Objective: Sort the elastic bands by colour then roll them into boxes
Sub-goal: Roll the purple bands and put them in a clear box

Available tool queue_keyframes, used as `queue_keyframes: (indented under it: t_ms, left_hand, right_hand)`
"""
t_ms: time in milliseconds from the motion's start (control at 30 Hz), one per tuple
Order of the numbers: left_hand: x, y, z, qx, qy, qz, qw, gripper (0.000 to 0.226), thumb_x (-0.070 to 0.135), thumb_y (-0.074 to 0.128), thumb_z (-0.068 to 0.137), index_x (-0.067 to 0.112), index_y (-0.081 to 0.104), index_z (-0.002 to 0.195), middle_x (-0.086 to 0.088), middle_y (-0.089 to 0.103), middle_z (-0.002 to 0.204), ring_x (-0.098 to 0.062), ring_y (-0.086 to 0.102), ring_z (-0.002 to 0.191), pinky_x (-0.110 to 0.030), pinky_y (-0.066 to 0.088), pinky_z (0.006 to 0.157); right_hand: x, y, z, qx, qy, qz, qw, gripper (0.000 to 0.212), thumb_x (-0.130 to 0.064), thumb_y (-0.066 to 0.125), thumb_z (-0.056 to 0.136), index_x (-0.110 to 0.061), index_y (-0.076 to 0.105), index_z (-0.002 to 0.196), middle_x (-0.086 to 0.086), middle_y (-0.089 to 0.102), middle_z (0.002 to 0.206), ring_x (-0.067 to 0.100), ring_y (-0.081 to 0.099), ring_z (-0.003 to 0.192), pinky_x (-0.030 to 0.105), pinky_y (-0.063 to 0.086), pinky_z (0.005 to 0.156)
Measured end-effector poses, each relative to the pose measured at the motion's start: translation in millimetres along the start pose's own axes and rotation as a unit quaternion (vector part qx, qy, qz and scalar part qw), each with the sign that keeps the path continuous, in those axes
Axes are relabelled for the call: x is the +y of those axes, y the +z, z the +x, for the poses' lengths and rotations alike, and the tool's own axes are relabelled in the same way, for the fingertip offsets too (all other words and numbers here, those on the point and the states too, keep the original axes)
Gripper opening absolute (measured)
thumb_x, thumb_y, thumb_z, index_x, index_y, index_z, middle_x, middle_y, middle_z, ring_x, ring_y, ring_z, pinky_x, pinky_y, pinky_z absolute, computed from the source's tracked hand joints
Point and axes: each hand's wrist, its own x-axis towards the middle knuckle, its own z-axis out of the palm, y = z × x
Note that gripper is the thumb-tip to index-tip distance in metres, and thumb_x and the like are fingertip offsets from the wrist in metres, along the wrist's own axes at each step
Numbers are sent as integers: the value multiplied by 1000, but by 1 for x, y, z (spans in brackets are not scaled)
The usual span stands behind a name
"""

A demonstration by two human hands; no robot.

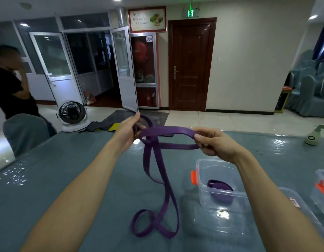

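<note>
Evidently rolling is under way: the left hand [130, 132] and right hand [214, 142] each pinch the long, flat purple rubber band [151, 160] in curled fingers, its slack loops trailing on the glossy worktop [81, 171] left of the clear plastic box [210, 199], which holds a coiled purple band [221, 188]. Next, the crossed loops probably need untwisting and tight winding.

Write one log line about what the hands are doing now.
left hand: grips purple band | right hand: pinches same band | band end: lies looped on table | clear box: holds rolled band | stage: rolling unfinished
</note>
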Motion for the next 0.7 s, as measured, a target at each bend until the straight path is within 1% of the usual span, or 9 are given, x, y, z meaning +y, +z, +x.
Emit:
queue_keyframes:
  t_ms: [100, 233, 300, 367, 433, 500, 567, 633, 700]
  left_hand:
    - [13, -7, 1, -22, 31, 0, 999, 28, 42, 63, 109, 16, 67, 99, -2, 53, 69, -21, 58, 70, -31, 53, 65]
    - [32, -23, -4, -36, 52, -107, 992, 30, 42, 65, 107, 16, 65, 92, -3, 67, 80, -24, 75, 92, -51, 62, 93]
    - [43, -22, -8, -59, 76, -55, 994, 27, 37, 62, 110, 15, 66, 95, -7, 73, 87, -28, 76, 91, -53, 62, 94]
    - [57, -16, -12, -70, 117, -13, 991, 24, 23, 58, 113, 15, 68, 93, -10, 75, 89, -30, 73, 89, -49, 61, 93]
    - [73, -10, -14, -63, 153, -22, 986, 21, 12, 55, 113, 16, 68, 96, -8, 75, 90, -28, 69, 92, -45, 53, 98]
    - [84, -2, -17, -73, 173, 50, 981, 14, 7, 57, 111, 16, 65, 105, -10, 73, 100, -26, 68, 98, -45, 47, 103]
    - [83, 5, -20, -108, 175, 204, 957, 12, 6, 63, 108, 17, 67, 111, -13, 70, 109, -22, 67, 100, -45, 48, 104]
    - [74, 14, -26, -145, 170, 392, 892, 13, 15, 73, 105, 24, 72, 114, -7, 72, 114, -20, 69, 106, -44, 52, 106]
    - [66, 22, -26, -152, 171, 476, 849, 17, 19, 80, 100, 25, 74, 115, -8, 72, 120, -27, 69, 116, -45, 54, 110]
  right_hand:
    - [3, -6, -3, 34, -11, -15, 999, 20, -3, 54, 108, -5, 71, 116, 16, 57, 83, 23, 60, 54, 29, 39, 49]
    - [4, -7, 7, 161, -9, 178, 971, 24, -20, 50, 108, -5, 62, 92, 29, 66, 108, 40, 76, 81, 46, 61, 79]
    - [9, -3, 13, 168, 0, 70, 983, 32, -33, 74, 100, -2, 70, 104, 18, 75, 104, 37, 79, 86, 45, 65, 88]
    - [13, -2, 19, 192, -16, -39, 980, 28, -8, 81, 94, -9, 73, 121, 7, 77, 115, 28, 80, 96, 44, 65, 94]
    - [11, -4, 23, 184, 1, -181, 966, 65, 16, 67, 92, -24, 63, 142, -1, 62, 144, 19, 75, 114, 41, 66, 85]
    - [10, 2, 28, 154, 36, -287, 945, 84, 22, 51, 90, -23, 43, 161, 3, 45, 160, 20, 63, 135, 42, 67, 82]
    - [16, 17, 36, 176, 17, -304, 936, 78, 18, 50, 92, -17, 42, 162, 6, 45, 163, 21, 59, 141, 29, 65, 75]
    - [23, 41, 46, 183, -18, -303, 935, 61, 2, 62, 97, -18, 52, 154, 2, 56, 154, 18, 65, 131, 25, 61, 77]
    - [32, 65, 55, 122, -7, -309, 943, 51, -21, 75, 98, -20, 59, 147, -5, 63, 143, 14, 69, 118, 34, 61, 91]
